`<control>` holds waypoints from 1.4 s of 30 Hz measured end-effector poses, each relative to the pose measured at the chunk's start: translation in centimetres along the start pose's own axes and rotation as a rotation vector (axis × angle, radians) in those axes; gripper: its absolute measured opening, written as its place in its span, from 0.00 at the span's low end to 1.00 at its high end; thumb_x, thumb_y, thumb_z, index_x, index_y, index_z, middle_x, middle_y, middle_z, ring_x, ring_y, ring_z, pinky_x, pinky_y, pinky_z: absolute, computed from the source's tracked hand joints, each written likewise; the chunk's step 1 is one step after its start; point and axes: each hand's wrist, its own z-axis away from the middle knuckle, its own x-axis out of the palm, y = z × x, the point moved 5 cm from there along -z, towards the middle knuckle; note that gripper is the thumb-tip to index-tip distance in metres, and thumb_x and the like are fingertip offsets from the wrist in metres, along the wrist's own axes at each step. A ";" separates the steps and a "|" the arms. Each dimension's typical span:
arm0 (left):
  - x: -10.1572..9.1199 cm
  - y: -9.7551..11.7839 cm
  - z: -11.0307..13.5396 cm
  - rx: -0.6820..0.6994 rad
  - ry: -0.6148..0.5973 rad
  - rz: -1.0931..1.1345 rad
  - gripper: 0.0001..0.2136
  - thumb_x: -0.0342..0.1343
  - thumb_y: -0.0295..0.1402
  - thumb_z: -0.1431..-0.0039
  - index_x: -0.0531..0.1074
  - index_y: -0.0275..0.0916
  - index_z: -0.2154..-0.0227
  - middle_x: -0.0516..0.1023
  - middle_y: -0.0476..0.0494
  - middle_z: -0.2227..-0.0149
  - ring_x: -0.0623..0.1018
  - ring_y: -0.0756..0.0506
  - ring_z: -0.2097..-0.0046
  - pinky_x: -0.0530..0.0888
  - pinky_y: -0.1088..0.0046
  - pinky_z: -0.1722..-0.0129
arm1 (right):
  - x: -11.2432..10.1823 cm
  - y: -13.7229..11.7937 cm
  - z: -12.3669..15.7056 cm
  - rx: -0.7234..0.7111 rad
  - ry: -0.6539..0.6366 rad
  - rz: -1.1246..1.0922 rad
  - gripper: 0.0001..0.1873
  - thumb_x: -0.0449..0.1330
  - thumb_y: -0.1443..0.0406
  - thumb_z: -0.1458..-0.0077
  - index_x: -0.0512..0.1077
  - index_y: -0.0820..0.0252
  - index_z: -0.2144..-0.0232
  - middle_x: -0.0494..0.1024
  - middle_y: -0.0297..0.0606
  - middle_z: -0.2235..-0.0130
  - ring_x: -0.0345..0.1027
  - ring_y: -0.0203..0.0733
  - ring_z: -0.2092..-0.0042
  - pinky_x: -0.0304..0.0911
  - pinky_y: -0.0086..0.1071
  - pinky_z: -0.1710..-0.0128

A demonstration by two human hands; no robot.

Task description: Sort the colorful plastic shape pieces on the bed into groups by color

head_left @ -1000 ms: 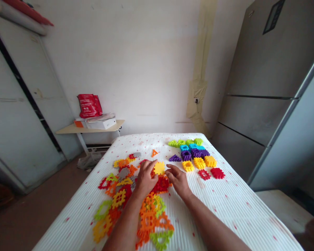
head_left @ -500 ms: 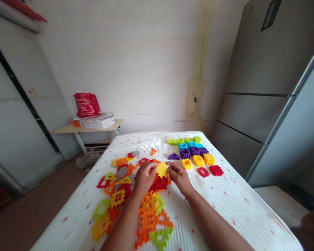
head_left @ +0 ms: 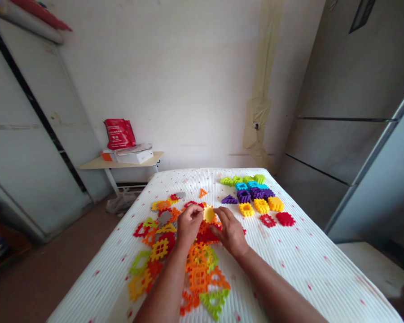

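Observation:
A yellow building tile with toothed edges is held above the middle of a loose heap. My left hand pinches it at the left edge between thumb and fingers. On its other side, my right hand has its fingers stretched and its thumb apart, the fingertips at or close to the tile's right edge. Whether they touch it I cannot tell. Below both hands lie red tiles, partly covered. Nearer to me are an orange window-shaped tile and a green triangular frame.
Sorted stacks stand at the right back: green, blue, purple, yellow and red. A lone orange triangle lies behind the heap. A fridge rises to the right, and a side table is at the left.
My right hand's fingers have spread and its thumb has dropped below the yellow tile, which now looks tilted. My left hand keeps its pinch. The view has shifted slightly left.

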 end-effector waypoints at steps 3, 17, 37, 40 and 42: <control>0.0 0.0 -0.1 -0.042 -0.008 0.080 0.05 0.54 0.33 0.53 0.70 0.37 0.77 0.70 0.52 0.78 0.70 0.52 0.74 0.68 0.78 0.72 | 0.3 -0.4 -0.1 -0.004 -0.003 0.037 0.20 0.57 0.66 0.49 0.67 0.56 0.51 0.71 0.45 0.53 0.67 0.45 0.53 0.67 0.37 0.55; -0.6 -0.3 -0.4 -0.037 0.014 0.089 0.13 0.55 0.40 0.51 0.73 0.37 0.65 0.77 0.46 0.69 0.75 0.48 0.68 0.73 0.72 0.65 | -2.2 2.1 -1.4 0.007 0.126 0.076 0.18 0.57 0.61 0.48 0.68 0.58 0.54 0.72 0.44 0.54 0.67 0.44 0.54 0.65 0.36 0.55; -4.0 -3.6 -1.7 -0.345 0.382 0.858 0.05 0.56 0.34 0.58 0.71 0.39 0.77 0.76 0.47 0.76 0.75 0.49 0.69 0.72 0.67 0.63 | -11.5 18.8 0.6 0.836 0.002 0.731 0.19 0.54 0.55 0.47 0.72 0.60 0.57 0.70 0.47 0.58 0.65 0.49 0.55 0.61 0.34 0.66; -5.3 -3.2 -1.8 -0.331 0.416 0.902 0.05 0.56 0.34 0.60 0.72 0.38 0.78 0.76 0.46 0.76 0.75 0.48 0.69 0.72 0.67 0.64 | -11.4 19.0 0.7 0.863 -0.033 0.744 0.20 0.52 0.55 0.46 0.72 0.60 0.56 0.70 0.47 0.56 0.64 0.50 0.54 0.62 0.36 0.65; -6.6 -2.9 -2.0 -0.309 0.450 0.905 0.07 0.58 0.34 0.62 0.72 0.37 0.77 0.75 0.46 0.77 0.75 0.48 0.70 0.71 0.68 0.65 | -11.4 18.8 0.7 0.857 -0.032 0.732 0.21 0.51 0.55 0.46 0.71 0.60 0.56 0.69 0.48 0.54 0.64 0.50 0.54 0.63 0.37 0.65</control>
